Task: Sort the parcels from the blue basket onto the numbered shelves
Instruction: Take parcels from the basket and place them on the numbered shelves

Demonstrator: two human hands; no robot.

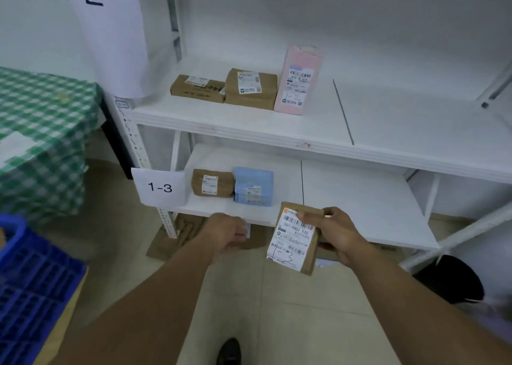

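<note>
While the right hand grips a flat brown parcel by its edge, thumb across the white label, the parcel is held tilted in the air just before the front lip of the lower shelf; handwritten on its label: "1-3". Left hand: fingers curled, close to the same shelf lip, a white scrap beside the knuckles; whether it holds anything cannot be told. Lower shelf, marked by a paper sign "1-3": one brown wrapped parcel and one pale blue parcel, side by side and touching. Upper shelf, below a hanging sheet marked "-2": a low brown box, a taller brown box against it, and a pink parcel standing upright at their right. Blue basket: lower left, contents not visible. Worktop under a green checked cloth: left of the shelving.
</note>
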